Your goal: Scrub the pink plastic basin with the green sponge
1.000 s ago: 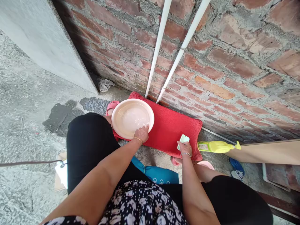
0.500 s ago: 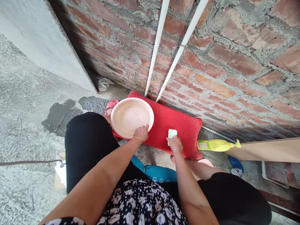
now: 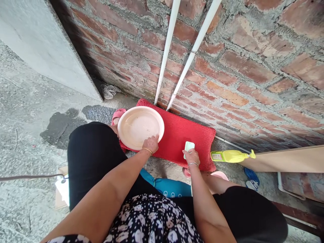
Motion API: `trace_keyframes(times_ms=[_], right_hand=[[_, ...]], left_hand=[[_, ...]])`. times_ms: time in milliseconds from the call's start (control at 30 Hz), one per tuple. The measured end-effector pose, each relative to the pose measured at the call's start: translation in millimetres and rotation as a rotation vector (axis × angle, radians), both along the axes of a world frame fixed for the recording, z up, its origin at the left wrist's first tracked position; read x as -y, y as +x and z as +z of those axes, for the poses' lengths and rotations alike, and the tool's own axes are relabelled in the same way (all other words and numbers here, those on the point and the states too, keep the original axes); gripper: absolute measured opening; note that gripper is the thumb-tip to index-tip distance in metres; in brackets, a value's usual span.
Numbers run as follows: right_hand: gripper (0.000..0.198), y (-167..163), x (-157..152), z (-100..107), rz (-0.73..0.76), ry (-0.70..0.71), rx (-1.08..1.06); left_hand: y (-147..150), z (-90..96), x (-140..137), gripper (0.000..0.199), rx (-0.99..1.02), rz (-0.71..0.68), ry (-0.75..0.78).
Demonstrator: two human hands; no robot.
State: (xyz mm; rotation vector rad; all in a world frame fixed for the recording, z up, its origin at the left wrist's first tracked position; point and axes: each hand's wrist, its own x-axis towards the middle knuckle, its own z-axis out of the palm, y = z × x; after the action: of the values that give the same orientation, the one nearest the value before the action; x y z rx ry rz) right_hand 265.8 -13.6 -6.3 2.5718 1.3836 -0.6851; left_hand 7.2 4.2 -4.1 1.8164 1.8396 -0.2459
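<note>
My left hand [image 3: 151, 144] reaches over the near right rim of a pale pink basin [image 3: 121, 135] with water in it. Its fingers curl down inside the rim and their tips are hidden. The basin stands on the left part of a red fluffy mat [image 3: 177, 130]. On the mat's right half, my right hand [image 3: 192, 157] grips a pale green scrub brush [image 3: 189, 145], its flat back up and a small hole at the far end. The underside of the brush is out of sight.
A yellow-green pump bottle [image 3: 231, 156] lies by the mat's right end. White pipes [image 3: 186, 69] run down the brick wall [image 3: 227, 84] behind. A grey rag [image 3: 109, 91] and wet floor patches are at left; a blue shoe [image 3: 251, 177] sits at right.
My right hand has slid the scrub brush slightly rightward over the mat. My left hand stays at the basin rim, its fingers bent a little more inward. The whole view has shifted slightly.
</note>
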Motion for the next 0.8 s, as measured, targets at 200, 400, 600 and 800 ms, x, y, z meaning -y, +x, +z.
trace_keyframes(times_ms=[200,400,600,800], right_hand=[[0.042,-31,-7,-8,0.143,0.003,-0.047],[0.044,17,3,-3,-0.059,-0.016,-0.026],[0.042,45,11,3,-0.202,0.001,-0.025],[0.045,10,1,4,-0.036,0.016,-0.015]], left_hand=[[0,-0.4,0,0.061,-0.016,-0.009,-0.01],[1,0.7,0,0.058,-0.023,-0.006,-0.027],[1,1.3,0,0.058,-0.004,0.007,-0.015],[1,2.3,0,0.06,-0.009,0.004,-0.016]])
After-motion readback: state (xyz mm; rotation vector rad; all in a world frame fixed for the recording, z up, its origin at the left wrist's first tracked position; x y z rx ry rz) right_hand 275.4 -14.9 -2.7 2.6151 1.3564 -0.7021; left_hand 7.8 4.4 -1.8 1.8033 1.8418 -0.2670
